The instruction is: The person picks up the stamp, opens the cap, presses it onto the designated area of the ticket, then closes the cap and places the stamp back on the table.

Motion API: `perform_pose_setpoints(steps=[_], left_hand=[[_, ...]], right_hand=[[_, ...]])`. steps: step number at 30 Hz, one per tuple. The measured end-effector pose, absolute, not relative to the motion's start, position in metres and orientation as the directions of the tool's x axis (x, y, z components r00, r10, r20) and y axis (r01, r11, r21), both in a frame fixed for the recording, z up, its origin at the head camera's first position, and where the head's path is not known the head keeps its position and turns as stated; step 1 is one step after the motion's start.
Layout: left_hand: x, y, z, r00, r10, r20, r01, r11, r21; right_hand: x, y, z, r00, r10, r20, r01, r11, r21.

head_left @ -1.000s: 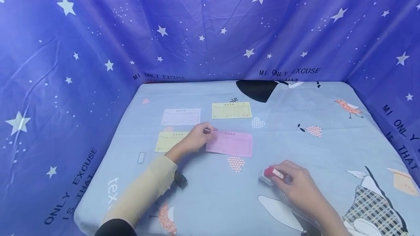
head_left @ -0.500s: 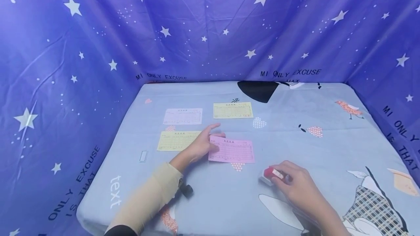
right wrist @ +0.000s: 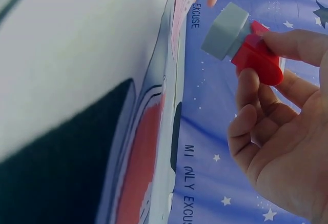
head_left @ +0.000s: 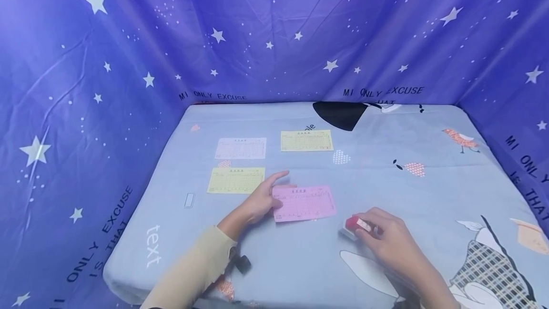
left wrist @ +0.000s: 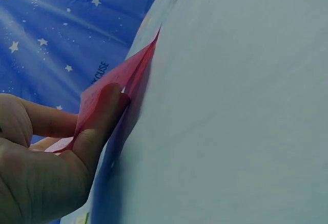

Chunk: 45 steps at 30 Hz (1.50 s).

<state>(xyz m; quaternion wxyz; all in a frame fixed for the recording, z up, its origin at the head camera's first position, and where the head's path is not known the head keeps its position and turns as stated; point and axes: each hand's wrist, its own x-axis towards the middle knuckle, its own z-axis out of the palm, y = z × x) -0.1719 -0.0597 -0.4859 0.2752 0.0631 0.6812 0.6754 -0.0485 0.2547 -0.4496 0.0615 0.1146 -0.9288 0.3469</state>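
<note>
My left hand (head_left: 259,202) pinches the left edge of a pink printed form slip (head_left: 305,204) between thumb and fingers. The left wrist view shows the slip's pink paper (left wrist: 105,88) bent and lifted off the cloth near the thumb. On the right, my right hand (head_left: 388,240) grips a rubber stamp (head_left: 358,224) by its red handle. Its pale grey base (right wrist: 225,31) points away from the palm in the right wrist view. Behind the left hand lies a yellow form slip (head_left: 235,181).
Farther back on the blue patterned cloth (head_left: 386,185) lie a pale slip (head_left: 241,148) and another yellow slip (head_left: 306,140), which has small red marks at its lower right corner. A purple star-printed curtain (head_left: 274,75) encloses the back and sides.
My left hand has drawn the pink slip toward the front, away from the other slips, and it now sits slightly turned. The right hand and the stamp have hardly moved.
</note>
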Motion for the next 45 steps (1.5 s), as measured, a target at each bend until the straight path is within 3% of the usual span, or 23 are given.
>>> perform_pose_setpoints(steps=[12, 20, 26, 30, 36, 45], left_hand=[[-0.149, -0.062, -0.489, -0.790, 0.512, -0.339, -0.424, -0.056, 0.904], [-0.135, -0.056, -0.496, -0.763, 0.560, -0.322, -0.402, -0.022, 0.915], [-0.130, -0.053, -0.498, -0.789, 0.541, -0.291, -0.308, 0.062, 0.949], [-0.127, -0.054, -0.496, -0.798, 0.537, -0.276, -0.255, 0.114, 0.960], [-0.126, -0.055, -0.497, -0.768, 0.560, -0.312, -0.355, 0.034, 0.934], [-0.126, -0.054, -0.496, -0.750, 0.576, -0.325, -0.389, 0.013, 0.921]], right_hand=[[-0.049, 0.253, -0.450, -0.963, -0.176, 0.203, -0.266, 0.726, -0.634], [-0.052, 0.252, -0.447, -0.948, -0.215, 0.236, -0.317, 0.724, -0.612], [-0.052, 0.246, -0.443, -0.952, -0.238, 0.192, -0.306, 0.727, -0.615], [-0.050, 0.242, -0.443, -0.929, -0.293, 0.226, -0.370, 0.726, -0.580], [-0.050, 0.238, -0.447, -0.873, -0.384, 0.300, -0.485, 0.740, -0.465], [-0.047, 0.234, -0.453, -0.864, -0.426, 0.270, -0.503, 0.762, -0.407]])
